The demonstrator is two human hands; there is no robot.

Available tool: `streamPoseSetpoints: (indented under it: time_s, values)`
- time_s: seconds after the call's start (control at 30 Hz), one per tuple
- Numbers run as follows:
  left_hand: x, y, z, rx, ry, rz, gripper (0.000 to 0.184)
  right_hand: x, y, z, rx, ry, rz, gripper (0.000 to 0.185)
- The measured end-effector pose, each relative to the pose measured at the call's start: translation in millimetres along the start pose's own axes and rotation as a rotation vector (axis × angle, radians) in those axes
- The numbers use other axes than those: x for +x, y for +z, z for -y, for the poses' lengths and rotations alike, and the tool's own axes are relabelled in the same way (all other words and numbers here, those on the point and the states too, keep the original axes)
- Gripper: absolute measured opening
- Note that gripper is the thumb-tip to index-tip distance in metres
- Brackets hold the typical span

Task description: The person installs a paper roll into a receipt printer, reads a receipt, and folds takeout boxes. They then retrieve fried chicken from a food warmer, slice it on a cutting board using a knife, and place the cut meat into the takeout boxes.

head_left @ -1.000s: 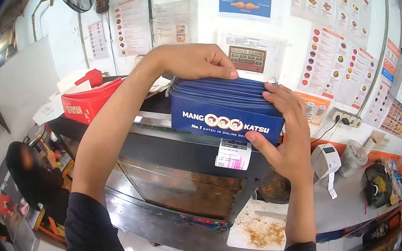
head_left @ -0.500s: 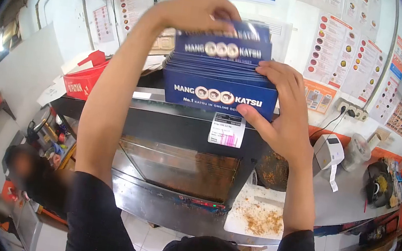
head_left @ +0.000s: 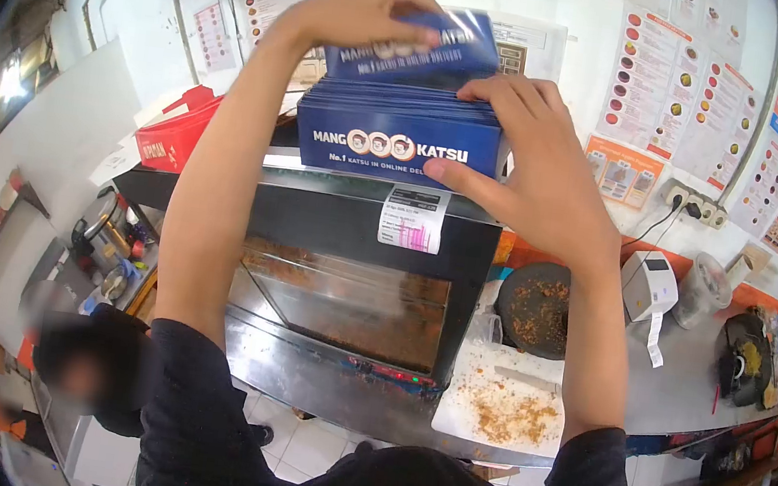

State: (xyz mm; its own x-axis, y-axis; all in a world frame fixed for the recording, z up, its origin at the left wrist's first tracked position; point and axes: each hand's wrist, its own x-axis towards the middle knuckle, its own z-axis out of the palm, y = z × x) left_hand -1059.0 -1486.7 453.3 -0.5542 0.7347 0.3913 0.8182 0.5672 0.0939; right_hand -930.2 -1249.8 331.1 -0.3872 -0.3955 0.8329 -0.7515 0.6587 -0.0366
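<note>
A stack of flat dark blue printed cardboard boxes [head_left: 326,121] stands on edge on top of a black display warmer [head_left: 315,210]. My left hand [head_left: 373,16] reaches to the back of the stack and grips the top of one flat cardboard box [head_left: 466,50], which sits higher than the others and tilts, its right end up. My right hand [head_left: 553,171] clamps the right end of the stack, thumb on the front face and fingers over the top. A printed label [head_left: 412,217] with pink marks sticks to the warmer's front, below the stack.
Left of the stack is a red box [head_left: 179,135]. A white board [head_left: 501,398] with crumbs and a dark round pan [head_left: 536,308] lie right of the warmer. Further right stands a label printer [head_left: 648,286]. A co-worker [head_left: 97,363] is at lower left.
The box in my left hand has tilted and shifted left, showing more of its front. My right hand stays on the stack. The view has shifted, and the co-worker has moved.
</note>
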Motion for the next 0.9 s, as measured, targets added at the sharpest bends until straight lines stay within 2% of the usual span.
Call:
streamPoseSetpoints:
  time_s: [0.03,0.13,0.17,0.23,0.27,0.3,0.33,0.37,0.4,0.47,0.5,0.53,0.57,0.63,0.67,0.7,0.73,0.77,0.8,0.83,0.87,0.9]
  values:
    - [-4,-3,2,-0.009,-0.029,-0.102,0.057,0,1,-2,0.011,-0.009,-0.005,0.064]
    - [-21,-20,-11,-0.019,-0.243,-0.259,0.044,-2,9,-5,0.015,-0.068,-0.078,0.064]
    - [-25,-25,-9,-0.13,-0.12,-0.312,0.058,-4,11,-6,0.015,-0.09,-0.112,0.063]
    - [-37,-32,-12,-0.23,-0.283,-0.615,0.049,-5,12,-11,0.022,-0.095,-0.103,0.063]
    - [-45,-45,36,-0.494,0.025,-0.66,0.039,-5,13,-14,0.027,-0.096,-0.101,0.062]
    - [-52,-44,7,-0.557,-0.024,-0.81,0.034,-6,14,-16,0.009,-0.102,-0.107,0.063]
    - [-68,-61,39,-0.581,0.109,-0.896,0.039,-6,15,-18,-0.007,-0.107,-0.11,0.064]
    - [-97,-98,87,-0.789,0.136,-0.966,0.028,-7,16,-19,-0.021,-0.108,-0.111,0.065]
    - [-113,-86,35,-0.899,0.177,-1.106,0.018,-6,18,-23,-0.024,-0.131,-0.134,0.062]
    - [-155,-67,-26,-1.039,0.259,-1.271,0.023,-10,19,-24,-0.021,-0.161,-0.167,0.057]
    - [-168,-48,-69,-0.9,0.092,-1.56,0.023,-14,7,-11,0.046,-0.104,-0.123,0.055]
    - [-223,-58,-64,-0.944,0.202,-1.407,0.025,-25,0,-6,0.139,-0.014,-0.066,0.064]
    - [-262,-49,-78,-0.799,0.21,-1.474,0.029,-31,-10,-5,0.219,0.061,-0.023,0.074]
    - [-292,13,-150,-0.356,0.076,-1.744,0.036,-46,5,-16,0.196,-0.133,-0.389,0.041]
    - [-347,28,-161,-0.265,0.06,-1.73,0.039,-63,5,-14,0.264,-0.084,-0.439,0.04]
    - [-325,63,-202,-0.067,0.02,-1.796,0.039,-89,3,1,0.372,0.005,-0.43,0.035]
    - [-338,90,-222,-0.232,0.076,-1.824,0.038,-114,1,16,0.482,0.095,-0.428,0.031]
    - [-373,116,-238,-0.358,0.035,-1.878,0.03,-146,1,38,0.625,0.232,-0.362,0.024]
    - [-394,134,-250,-0.352,-0.063,-1.74,0.025,-170,5,53,0.76,0.156,-0.272,0.02]
    - [-408,154,-262,-0.358,-0.151,-1.603,0.021,-193,-1,82,0.866,0.266,-0.003,0.02]
    - [-420,177,-273,-0.368,-0.226,-1.472,0.017,-208,5,101,0.982,0.237,0.22,0.025]
    - [-428,196,-287,-0.374,-0.299,-1.333,0.012,-222,12,116,1.095,0.173,0.399,0.056]
